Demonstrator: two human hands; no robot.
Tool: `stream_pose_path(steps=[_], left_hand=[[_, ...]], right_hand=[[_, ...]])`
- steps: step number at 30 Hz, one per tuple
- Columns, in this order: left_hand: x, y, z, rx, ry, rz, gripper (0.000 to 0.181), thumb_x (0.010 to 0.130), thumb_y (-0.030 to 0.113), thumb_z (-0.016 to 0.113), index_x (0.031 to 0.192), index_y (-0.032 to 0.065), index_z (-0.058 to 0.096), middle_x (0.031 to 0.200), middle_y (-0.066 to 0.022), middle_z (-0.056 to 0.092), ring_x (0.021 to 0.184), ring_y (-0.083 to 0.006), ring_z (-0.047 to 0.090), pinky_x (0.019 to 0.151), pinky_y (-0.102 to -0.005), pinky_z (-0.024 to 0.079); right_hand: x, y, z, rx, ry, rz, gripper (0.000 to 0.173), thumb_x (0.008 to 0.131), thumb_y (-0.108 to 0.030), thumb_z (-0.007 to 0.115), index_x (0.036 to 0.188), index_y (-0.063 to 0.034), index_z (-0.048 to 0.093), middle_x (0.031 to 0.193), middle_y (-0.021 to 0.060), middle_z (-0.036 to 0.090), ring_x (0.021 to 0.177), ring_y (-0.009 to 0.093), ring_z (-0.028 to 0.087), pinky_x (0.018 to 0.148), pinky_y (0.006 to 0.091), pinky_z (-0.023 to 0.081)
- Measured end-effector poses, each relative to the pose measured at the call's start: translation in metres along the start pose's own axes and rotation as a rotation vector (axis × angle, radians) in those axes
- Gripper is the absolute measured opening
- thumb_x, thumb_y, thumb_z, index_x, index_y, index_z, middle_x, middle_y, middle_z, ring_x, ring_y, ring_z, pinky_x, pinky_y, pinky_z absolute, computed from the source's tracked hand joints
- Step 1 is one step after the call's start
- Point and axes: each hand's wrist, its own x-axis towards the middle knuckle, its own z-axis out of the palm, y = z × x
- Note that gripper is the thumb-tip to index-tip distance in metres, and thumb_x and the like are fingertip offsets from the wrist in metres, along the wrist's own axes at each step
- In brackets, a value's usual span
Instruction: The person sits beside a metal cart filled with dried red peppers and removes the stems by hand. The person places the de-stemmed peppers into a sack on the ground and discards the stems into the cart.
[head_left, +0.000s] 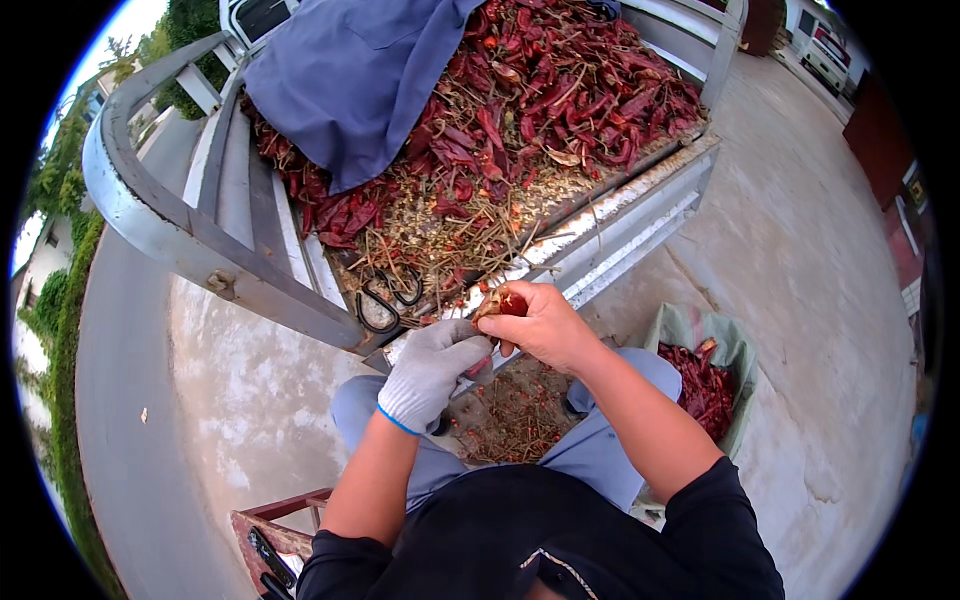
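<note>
My right hand (544, 326), bare, pinches a dried red chili pepper (513, 303) with a pale, papery patch, between thumb and fingers. Against it, my left hand (439, 364) in a white knitted glove with a blue cuff edge has its fingers closed at the pepper's lower end. Something red shows below the gloved fingers; I cannot tell whether it is another pepper. Both hands are above the rusty edge of a truck bed (626, 229). On the bed a large heap of dried red chili peppers (555, 90) lies among loose stems (450, 232) and seeds.
Blue cloth (352, 82) covers part of the heap. Black looped handles (379, 309) rest at the bed's near corner, beneath a curved metal rail (172, 232). At my right stands a green woven sack (742, 360) holding red peppers. Stems litter the ground (517, 412). A reddish wooden frame (274, 517) is at lower left.
</note>
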Motion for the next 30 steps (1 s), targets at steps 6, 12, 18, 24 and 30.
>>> stream_pose_path(steps=[6,12,18,24,30], left_hand=[[-0.006,0.000,0.003,0.150,-0.019,-0.067,0.019,0.093,0.017,0.071,0.096,-0.0023,0.073,0.080,0.0006,0.067,0.070,-0.0082,0.059,0.063,-0.0246,0.045],[-0.014,-0.010,0.005,0.230,-0.054,-0.027,0.019,0.093,0.020,0.071,0.087,0.0017,0.071,0.074,0.0007,0.064,0.065,-0.0064,0.056,0.057,-0.0263,0.043],[-0.027,-0.019,-0.007,0.060,-0.239,-0.107,0.015,0.089,0.012,0.071,0.083,-0.0014,0.069,0.072,-0.0017,0.062,0.064,-0.0084,0.056,0.057,-0.0268,0.043],[-0.027,-0.024,-0.016,0.038,-0.348,-0.032,0.014,0.083,0.009,0.071,0.085,-0.0041,0.071,0.074,-0.0076,0.068,0.063,-0.0129,0.060,0.058,-0.0268,0.045],[-0.017,-0.054,0.000,-0.456,-0.218,-0.065,0.024,0.096,0.005,0.062,0.114,-0.0087,0.068,0.094,-0.0140,0.073,0.082,-0.0218,0.075,0.076,-0.0325,0.061]], right_hand=[[-0.007,-0.005,-0.006,-0.171,-0.066,0.127,0.020,0.095,-0.020,0.079,0.103,-0.0019,0.075,0.088,0.0021,0.073,0.067,0.009,0.064,0.063,0.0272,0.053],[-0.018,-0.005,-0.005,-0.177,-0.132,0.199,0.021,0.093,-0.020,0.081,0.099,-0.0009,0.075,0.083,0.0023,0.072,0.061,0.008,0.062,0.058,0.0266,0.052],[-0.031,0.038,0.002,0.434,-0.171,0.354,0.016,0.095,-0.017,0.079,0.093,-0.0024,0.075,0.077,0.0038,0.071,0.053,0.010,0.061,0.048,0.0237,0.046],[-0.042,0.073,0.014,0.955,-0.111,0.202,0.014,0.099,-0.016,0.076,0.102,-0.0028,0.072,0.082,0.0051,0.070,0.057,0.012,0.061,0.047,0.0217,0.043],[-0.084,0.072,-0.061,0.534,0.333,0.043,0.024,0.097,-0.021,0.077,0.109,-0.0016,0.071,0.093,0.0107,0.071,0.072,0.018,0.067,0.062,0.0284,0.049]])
